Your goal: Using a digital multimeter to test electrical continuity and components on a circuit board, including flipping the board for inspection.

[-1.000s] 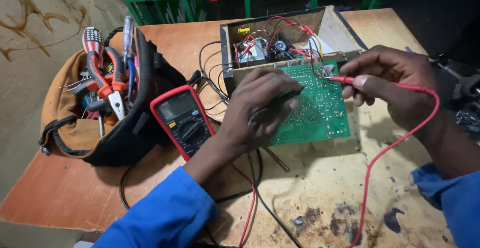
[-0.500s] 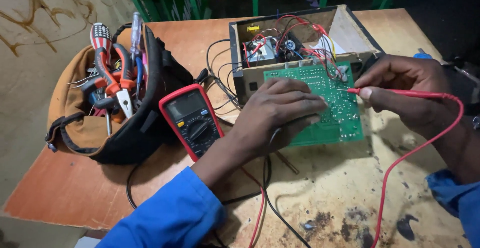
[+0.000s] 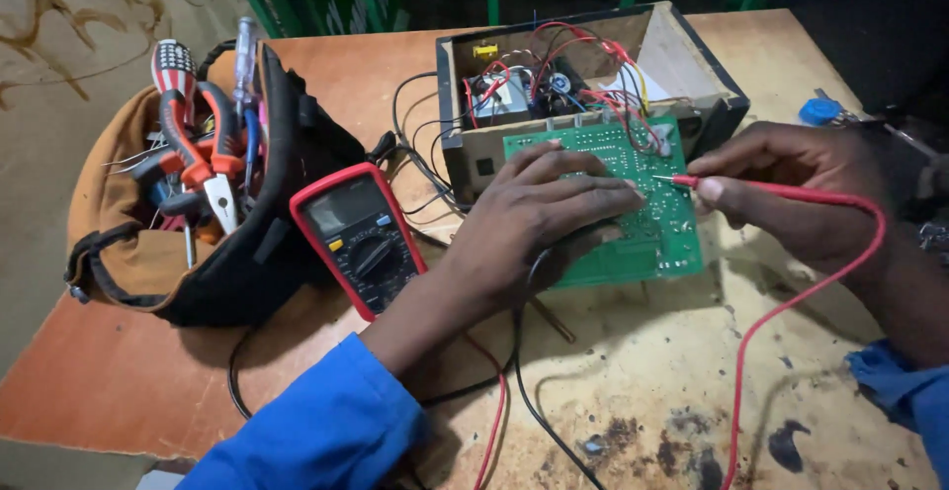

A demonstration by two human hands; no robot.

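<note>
Head view: right hand [image 3: 791, 188] pinches red probe [image 3: 751, 189] on circuit board [image 3: 647, 218].

you had soft, fairly dim light from above, brightest on the pale worn table [image 3: 633, 371] in front of you. your left hand [image 3: 539, 213] and forearm threw a blurred shadow onto that wood. the top corners fell nearly black. focus was fair in the middle; the edges smeared and bowed slightly. no harsh glare anywhere.
</note>
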